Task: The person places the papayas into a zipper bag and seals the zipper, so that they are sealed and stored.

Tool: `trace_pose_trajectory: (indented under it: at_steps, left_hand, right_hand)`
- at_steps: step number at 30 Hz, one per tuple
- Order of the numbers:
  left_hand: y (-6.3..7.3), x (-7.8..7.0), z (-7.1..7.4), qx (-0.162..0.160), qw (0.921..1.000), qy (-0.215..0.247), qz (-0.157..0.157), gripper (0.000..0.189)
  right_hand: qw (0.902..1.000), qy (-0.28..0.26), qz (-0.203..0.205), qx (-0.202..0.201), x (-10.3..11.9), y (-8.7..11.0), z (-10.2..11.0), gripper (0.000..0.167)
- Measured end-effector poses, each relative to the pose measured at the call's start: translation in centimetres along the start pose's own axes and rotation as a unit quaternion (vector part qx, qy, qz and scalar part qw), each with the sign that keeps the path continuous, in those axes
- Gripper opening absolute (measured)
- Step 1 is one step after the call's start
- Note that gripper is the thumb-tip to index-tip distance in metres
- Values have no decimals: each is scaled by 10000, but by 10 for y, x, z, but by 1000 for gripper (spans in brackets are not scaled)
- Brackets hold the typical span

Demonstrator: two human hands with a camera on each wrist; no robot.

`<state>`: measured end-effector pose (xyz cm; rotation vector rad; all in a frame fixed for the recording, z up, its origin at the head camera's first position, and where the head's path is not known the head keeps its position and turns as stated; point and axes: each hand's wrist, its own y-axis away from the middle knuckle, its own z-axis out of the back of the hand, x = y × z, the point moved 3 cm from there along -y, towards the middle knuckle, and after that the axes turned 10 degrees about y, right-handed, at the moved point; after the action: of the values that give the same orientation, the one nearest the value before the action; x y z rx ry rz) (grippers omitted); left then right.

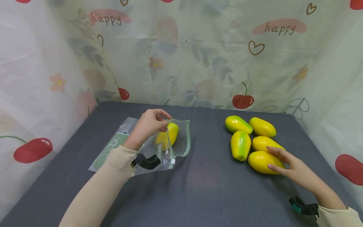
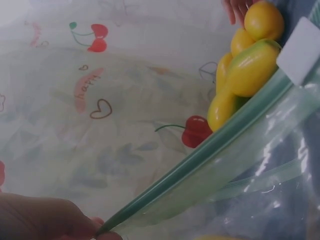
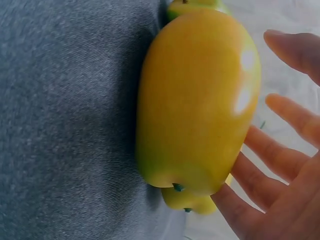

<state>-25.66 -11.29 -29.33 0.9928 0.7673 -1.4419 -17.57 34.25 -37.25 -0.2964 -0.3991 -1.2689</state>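
Observation:
My left hand (image 1: 151, 123) pinches the green zip edge of a clear zip bag (image 1: 181, 143), holding its mouth up and apart. Inside the bag lies one yellow mango (image 1: 173, 132), seen through the plastic. In the left wrist view, a white slider (image 2: 300, 51) sits on the zip strip, away from the pinching fingers. On the right, my right hand (image 1: 292, 165) hovers with spread fingers over the nearest yellow mango (image 1: 263, 162). The right wrist view shows that mango (image 3: 200, 100) beside the fingers, not gripped; whether a fingertip touches it I cannot tell.
Several more yellow-green mangoes lie in a cluster, among them one upper-left (image 1: 238, 124), one upper-right (image 1: 262, 127) and one lower-left (image 1: 240, 145). All rest on a dark grey tabletop (image 1: 210, 189). A printed curtain (image 1: 195, 53) stands behind and on both sides.

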Motion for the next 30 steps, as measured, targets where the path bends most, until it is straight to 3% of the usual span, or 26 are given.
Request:
trace_pose_trajectory:
  at_steps: [19,30]
  left_hand:
    - [0,-2,-1,-42,10000,-32,23,20]
    - [-1,0,0,-55,10000,-20,2,20]
  right_hand:
    - [9985,91,-183,517,-1,-3,-14,76]
    - [9973,253,-309,610,-1,-4,-16,78]
